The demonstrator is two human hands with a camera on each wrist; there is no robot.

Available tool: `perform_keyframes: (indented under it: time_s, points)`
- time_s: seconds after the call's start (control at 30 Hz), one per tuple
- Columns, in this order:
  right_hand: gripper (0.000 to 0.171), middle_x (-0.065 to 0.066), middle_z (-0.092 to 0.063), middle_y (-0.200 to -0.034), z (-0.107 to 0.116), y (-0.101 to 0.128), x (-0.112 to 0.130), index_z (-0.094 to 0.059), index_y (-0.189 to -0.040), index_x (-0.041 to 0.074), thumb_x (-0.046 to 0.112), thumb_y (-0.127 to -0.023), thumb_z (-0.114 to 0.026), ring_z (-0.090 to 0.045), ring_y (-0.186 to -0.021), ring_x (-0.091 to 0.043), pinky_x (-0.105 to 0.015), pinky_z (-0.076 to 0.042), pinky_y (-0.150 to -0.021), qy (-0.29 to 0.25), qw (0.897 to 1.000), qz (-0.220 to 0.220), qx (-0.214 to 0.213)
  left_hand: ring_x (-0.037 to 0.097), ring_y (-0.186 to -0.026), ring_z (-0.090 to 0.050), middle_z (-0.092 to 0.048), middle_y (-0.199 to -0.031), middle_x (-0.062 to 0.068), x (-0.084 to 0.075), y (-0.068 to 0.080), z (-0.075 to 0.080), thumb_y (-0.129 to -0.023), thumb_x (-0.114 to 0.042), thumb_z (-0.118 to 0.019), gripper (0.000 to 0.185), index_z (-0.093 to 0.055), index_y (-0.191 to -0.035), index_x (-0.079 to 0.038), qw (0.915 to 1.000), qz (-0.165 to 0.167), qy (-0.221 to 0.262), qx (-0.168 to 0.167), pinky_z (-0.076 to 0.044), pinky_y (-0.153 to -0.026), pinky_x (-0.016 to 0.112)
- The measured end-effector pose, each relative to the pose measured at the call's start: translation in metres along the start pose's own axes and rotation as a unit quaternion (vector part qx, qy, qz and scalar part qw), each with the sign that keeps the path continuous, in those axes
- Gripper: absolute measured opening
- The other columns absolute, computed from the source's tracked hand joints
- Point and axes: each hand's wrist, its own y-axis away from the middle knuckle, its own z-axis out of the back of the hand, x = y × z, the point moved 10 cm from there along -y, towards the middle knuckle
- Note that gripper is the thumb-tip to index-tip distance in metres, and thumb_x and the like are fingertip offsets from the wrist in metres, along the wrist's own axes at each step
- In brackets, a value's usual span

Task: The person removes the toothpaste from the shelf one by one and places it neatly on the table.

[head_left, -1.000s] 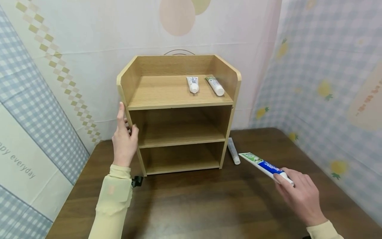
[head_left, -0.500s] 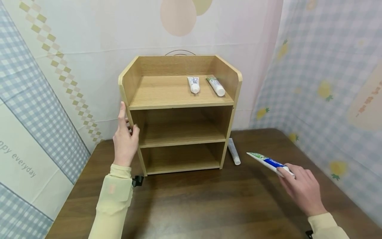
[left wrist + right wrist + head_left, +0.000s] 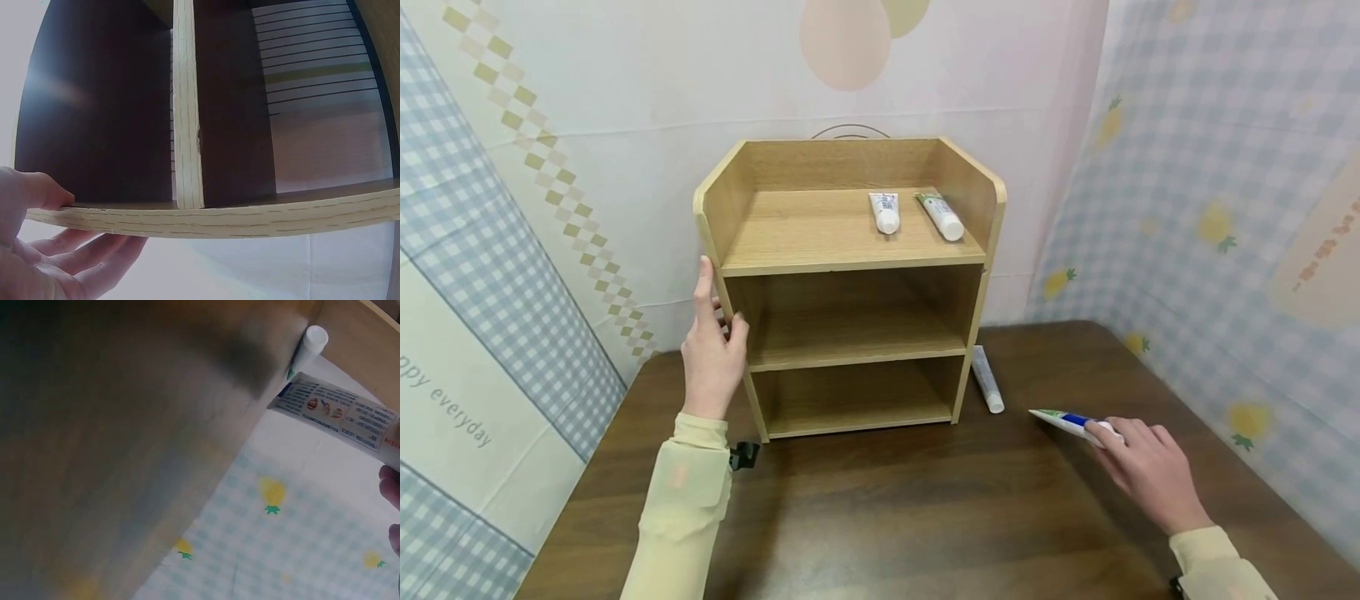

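In the head view, the only writing that reads clearly is "everyday" on the pale banner point(image 3: 452, 408) of the left wall cloth, after a word cut off to "ppy". A wooden shelf unit point(image 3: 850, 283) stands on the dark table point(image 3: 925, 517). Its top tray holds two small tubes lying side by side near the right wall: a white tube point(image 3: 884, 212) with a blue printed label too small to read, and a green-ended tube point(image 3: 940, 216), equally unreadable. The middle and bottom compartments show only bare boards. A plain white tube point(image 3: 987, 380) lies on the table just beside the unit's right foot. The left hand point(image 3: 711, 350) grips the unit's left side panel, fingers straight up the outside and thumb hooked over the front edge. The right hand point(image 3: 1150, 479) pinches the cap end of a toothpaste tube point(image 3: 1069, 422), green, white and blue, which lies low over the table, right of the unit; its lettering cannot be made out.

In the left wrist view, the thumb point(image 3: 37, 190) presses the panel's pale edge point(image 3: 212, 219) from above and the fingers point(image 3: 94, 250) curl beneath it, clamping the board.

In the right wrist view, the toothpaste tube point(image 3: 340, 412) shows its back label with small pictures and fine print, too blurred to read. Fingertips point(image 3: 390, 487) appear at the right edge. The white tube's cap point(image 3: 314, 339) lies just beyond.
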Motion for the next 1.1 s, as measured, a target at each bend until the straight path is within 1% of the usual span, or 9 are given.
perform_keyframes:
  time_s: [0.2, 0.37, 0.5, 0.7, 0.8, 0.9, 1.03, 1.1]
  points:
    - [0.051, -0.010, -0.066, -0.089, -0.010, 0.004, -0.005, -0.070, -0.107, 0.010, 0.043, -0.104, -0.031, -0.061, -0.080, -0.026, -0.041, -0.040, -0.067, 0.005, 0.998, -0.010, 0.055, 0.036, -0.079, -0.057, -0.060, -0.118, 0.022, 0.001, 0.000, 0.000, -0.091, -0.006, -0.048, 0.077, -0.016, -0.154, -0.035, 1.0000, 0.001, 0.000, -0.003, -0.041, -0.069, 0.047]
    - [0.052, -0.008, -0.063, -0.087, -0.016, 0.004, -0.006, -0.068, -0.108, 0.011, 0.044, -0.104, -0.027, -0.059, -0.079, -0.025, -0.040, -0.039, -0.066, -0.002, 0.997, -0.001, 0.073, 0.036, -0.079, -0.058, -0.061, -0.116, 0.023, 0.001, 0.001, 0.000, -0.091, -0.006, -0.048, 0.076, -0.017, -0.154, -0.034, 1.0000, -0.001, 0.000, -0.003, -0.042, -0.069, 0.047]
    - [0.058, -0.007, -0.062, -0.086, -0.021, -0.002, -0.008, -0.067, -0.109, 0.012, 0.047, -0.104, -0.021, -0.058, -0.078, -0.024, -0.039, -0.039, -0.066, -0.006, 0.996, 0.006, 0.091, 0.037, -0.079, -0.058, -0.062, -0.112, 0.025, 0.000, 0.000, -0.001, -0.091, -0.005, -0.047, 0.076, -0.017, -0.154, -0.033, 1.0000, -0.006, 0.002, -0.002, -0.042, -0.068, 0.047]
    - [0.066, -0.005, -0.063, -0.083, -0.032, -0.015, -0.014, -0.070, -0.108, 0.013, 0.052, -0.102, -0.016, -0.057, -0.074, -0.022, -0.039, -0.041, -0.065, -0.010, 0.993, 0.011, 0.120, 0.037, -0.080, -0.060, -0.062, -0.115, 0.025, 0.001, -0.001, 0.000, -0.091, -0.005, -0.047, 0.075, -0.017, -0.154, -0.034, 1.0000, -0.004, 0.002, -0.004, -0.043, -0.069, 0.048]
    - [0.068, -0.003, -0.061, -0.080, -0.037, -0.018, -0.017, -0.070, -0.107, 0.013, 0.052, -0.102, -0.015, -0.055, -0.071, -0.021, -0.036, -0.038, -0.063, -0.010, 0.991, 0.025, 0.133, 0.037, -0.081, -0.061, -0.062, -0.115, 0.024, 0.001, -0.001, -0.001, -0.091, -0.006, -0.047, 0.076, -0.017, -0.154, -0.035, 1.0000, -0.002, 0.007, 0.001, -0.044, -0.070, 0.047]
    - [0.065, -0.003, -0.058, -0.077, -0.042, -0.020, -0.017, -0.069, -0.108, 0.013, 0.050, -0.102, -0.015, -0.052, -0.070, -0.021, -0.035, -0.037, -0.063, -0.014, 0.988, 0.047, 0.145, 0.037, -0.081, -0.062, -0.062, -0.114, 0.023, 0.000, -0.001, -0.002, -0.091, -0.006, -0.047, 0.076, -0.016, -0.154, -0.036, 0.9999, 0.000, 0.010, 0.005, -0.045, -0.069, 0.046]
    - [0.061, -0.003, -0.055, -0.076, -0.051, -0.024, -0.016, -0.067, -0.109, 0.012, 0.046, -0.103, -0.016, -0.051, -0.068, -0.022, -0.035, -0.038, -0.063, -0.020, 0.985, 0.076, 0.152, 0.037, -0.082, -0.063, -0.062, -0.115, 0.022, 0.001, -0.001, -0.002, -0.092, -0.006, -0.048, 0.076, -0.016, -0.154, -0.036, 1.0000, 0.003, 0.006, 0.005, -0.045, -0.070, 0.047]
    - [0.062, -0.003, -0.054, -0.075, -0.056, -0.025, -0.017, -0.067, -0.109, 0.012, 0.044, -0.103, -0.015, -0.051, -0.067, -0.022, -0.035, -0.038, -0.062, -0.021, 0.984, 0.086, 0.154, 0.037, -0.082, -0.063, -0.062, -0.116, 0.022, 0.002, -0.001, -0.001, -0.092, -0.007, -0.048, 0.076, -0.016, -0.154, -0.036, 1.0000, 0.004, 0.004, 0.005, -0.045, -0.070, 0.047]
